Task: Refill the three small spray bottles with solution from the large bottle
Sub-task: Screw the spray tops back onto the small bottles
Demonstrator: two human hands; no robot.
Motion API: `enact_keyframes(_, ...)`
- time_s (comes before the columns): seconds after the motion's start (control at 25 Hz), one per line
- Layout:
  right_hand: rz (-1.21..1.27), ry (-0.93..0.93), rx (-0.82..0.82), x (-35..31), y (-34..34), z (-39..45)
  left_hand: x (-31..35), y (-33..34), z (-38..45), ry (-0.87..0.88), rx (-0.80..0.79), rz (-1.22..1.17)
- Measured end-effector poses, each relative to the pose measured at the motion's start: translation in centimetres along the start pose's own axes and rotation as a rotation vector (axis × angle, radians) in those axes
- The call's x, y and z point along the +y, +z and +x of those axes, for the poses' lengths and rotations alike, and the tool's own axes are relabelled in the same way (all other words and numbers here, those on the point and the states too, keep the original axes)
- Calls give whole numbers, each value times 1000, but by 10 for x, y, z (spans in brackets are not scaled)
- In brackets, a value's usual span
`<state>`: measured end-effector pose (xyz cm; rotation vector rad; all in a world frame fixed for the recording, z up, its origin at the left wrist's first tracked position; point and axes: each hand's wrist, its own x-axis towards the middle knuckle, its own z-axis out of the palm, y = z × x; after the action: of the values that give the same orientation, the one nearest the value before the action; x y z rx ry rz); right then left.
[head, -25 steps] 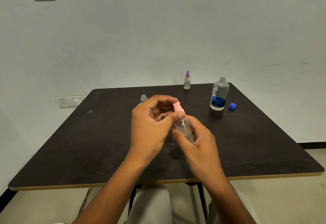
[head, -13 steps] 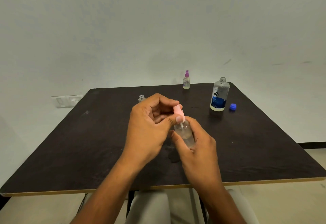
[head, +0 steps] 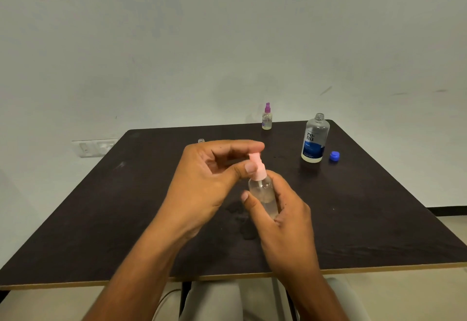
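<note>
Two bare forearms, no sleeves, watch or rings in sight. Left hand (head: 209, 181) and right hand (head: 285, 214) ungloved, nails short and plain. Below, pale grey-beige trousers (head: 212, 300) over both knees, possibly light cotton; fabric blurred.

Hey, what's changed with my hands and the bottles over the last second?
Very little. The left hand still pinches the pink spray cap and the right hand still grips the small clear spray bottle; the cap now sits closer to the bottle's neck. The purple-capped spray bottle, large open solution bottle, blue cap and uncapped small bottle stayed put.
</note>
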<state>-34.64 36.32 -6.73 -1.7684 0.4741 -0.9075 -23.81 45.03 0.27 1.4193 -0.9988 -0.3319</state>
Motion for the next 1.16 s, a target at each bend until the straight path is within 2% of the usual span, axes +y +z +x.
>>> enact_keyframes(0.12,29,0,-20,-1,3,-1,3,6,-3,35,125,154)
enact_keyframes(0.32,50,-7,-17,-1,-1,-2,9,-3,-1,-55,-127,-5)
enact_keyframes(0.52,55,11,-32,-2,2,-3,9,4,-5,-3,113,225)
enact_keyframes(0.68,73,-8,-38,-6,-1,-5,15,-4,-1,-34,-75,146)
enact_keyframes(0.72,79,0,-36,-6,-1,-6,15,-4,0,-29,-80,149)
enact_keyframes(0.84,36,19,-5,-6,1,-4,9,0,-1,0,75,418)
enact_keyframes(0.92,26,23,-15,-7,2,-4,4,3,-2,-3,105,523)
enact_keyframes(1.16,129,13,-148,-9,-3,-10,-3,-3,1,9,-46,421)
